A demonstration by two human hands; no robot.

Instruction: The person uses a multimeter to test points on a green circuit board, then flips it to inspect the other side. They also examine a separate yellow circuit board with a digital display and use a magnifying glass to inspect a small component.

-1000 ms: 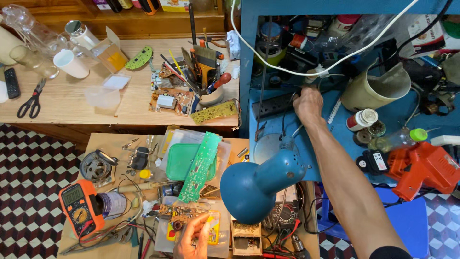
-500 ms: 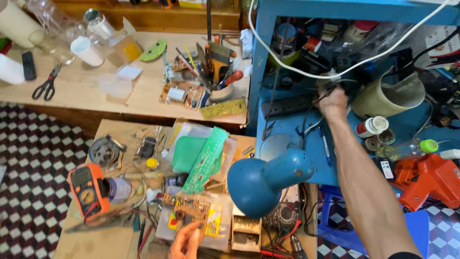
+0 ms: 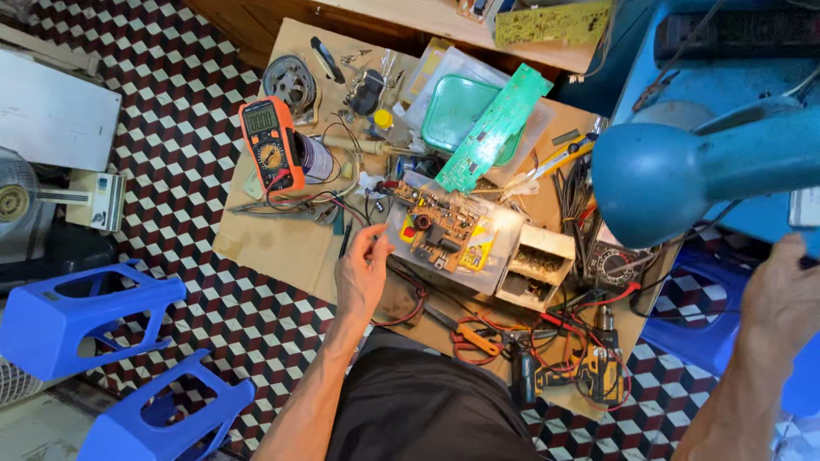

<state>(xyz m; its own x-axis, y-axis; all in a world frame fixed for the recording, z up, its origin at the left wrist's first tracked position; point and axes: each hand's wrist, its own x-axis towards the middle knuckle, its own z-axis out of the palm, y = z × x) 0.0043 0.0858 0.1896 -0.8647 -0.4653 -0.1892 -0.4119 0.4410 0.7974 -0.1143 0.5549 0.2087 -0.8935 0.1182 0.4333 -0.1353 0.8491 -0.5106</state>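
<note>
Left hand (image 3: 363,271) rests at the near-left edge of the clear plastic tray (image 3: 504,224) on the low cardboard-topped table (image 3: 273,239). Fingers curled, thumb and forefinger pinched together near the tray's corner; what they nip is too small to make out, possibly a thin dark wire. The brown circuit board with orange coil and black parts (image 3: 437,224) lies inside that tray, just right of the fingertips, flat, with a yellow label beside it.

Right hand (image 3: 781,299) is at the right edge of the view, below the blue metal desk lamp shade (image 3: 653,183), back of the hand toward the camera. Its fingers are turned away and cannot be told as spread or closed; it appears to hold nothing.

Around the tray: a long green circuit board (image 3: 494,128) leans across a teal plastic lidded box (image 3: 457,109) behind it. An orange-cased multimeter (image 3: 271,147) lies well to the left, its red and black leads trailing toward the tray. A small beige open box (image 3: 538,266) touches the tray's right side. Orange-handled pliers (image 3: 474,340) lie near the front edge, a yellow-and-black cordless drill (image 3: 598,367) beyond them. Two blue plastic stools (image 3: 77,316) stand on the checkered floor, well left.
</note>
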